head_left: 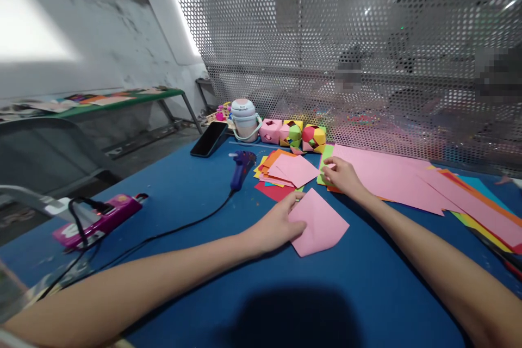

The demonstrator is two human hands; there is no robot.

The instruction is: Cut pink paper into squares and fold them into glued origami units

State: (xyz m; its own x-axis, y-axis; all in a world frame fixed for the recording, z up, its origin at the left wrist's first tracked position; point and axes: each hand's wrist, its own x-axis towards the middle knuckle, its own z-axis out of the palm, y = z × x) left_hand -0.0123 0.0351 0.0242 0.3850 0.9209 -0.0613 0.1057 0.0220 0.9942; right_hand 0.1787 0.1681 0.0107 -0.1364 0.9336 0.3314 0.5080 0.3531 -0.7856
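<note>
A folded pink paper [322, 224] lies on the blue table [228, 261] in front of me. My left hand [279, 223] rests on its left edge, fingers pressed flat on the sheet. My right hand [342, 175] reaches further back to the large pink sheets [391, 174], its fingertips pinching the near left corner of the stack. A pile of small coloured paper squares [285, 171] lies just left of that hand.
A purple glue gun [241, 166] with a black cord lies left of the squares. Behind stand folded paper balls and cubes [299, 133], a white-pink cup [243, 118] and a phone [209, 138]. A magenta power strip [100, 220] is at the left. A perforated metal screen [367, 38] backs the table.
</note>
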